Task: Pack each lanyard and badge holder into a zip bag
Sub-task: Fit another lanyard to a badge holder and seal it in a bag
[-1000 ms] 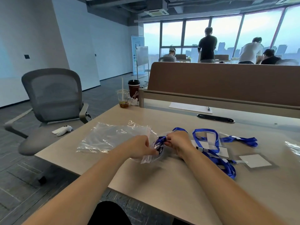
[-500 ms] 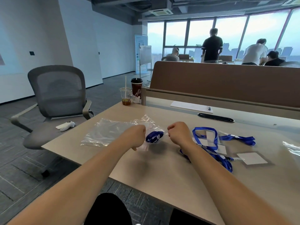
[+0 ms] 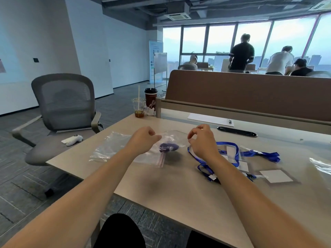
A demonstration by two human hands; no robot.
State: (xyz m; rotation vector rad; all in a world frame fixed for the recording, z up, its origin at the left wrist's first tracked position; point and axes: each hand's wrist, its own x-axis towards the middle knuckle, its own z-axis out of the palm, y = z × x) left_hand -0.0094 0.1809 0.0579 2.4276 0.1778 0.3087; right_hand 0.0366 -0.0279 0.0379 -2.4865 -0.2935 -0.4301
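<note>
While the left hand [image 3: 143, 139] curls its fingers and pinches the left edge of a clear bag [image 3: 172, 136], the bag sits between the two hands over the desk [image 3: 179, 190]. A bunched blue lanyard [image 3: 168, 146] shows through the plastic, and the zip strip [image 3: 161, 160] points back toward the person. The right hand [image 3: 202, 142] also has its fingers curled, with thumb and forefinger close together at the bag's right edge. The plastic is blurred there, so I cannot tell whether they hold it or just hover beside it.

Loose lanyards [image 3: 232, 149] lie on the desk just right of that hand, partly under the wrist. A badge holder [image 3: 276, 176] with a white card lies further right. Spare bags [image 3: 111, 145] lie flat to the left of the left hand. Two cups [image 3: 151, 100] stand at the desk's far-left corner. A chair [image 3: 64, 104] beside the desk has a white controller [image 3: 72, 140] on its seat.
</note>
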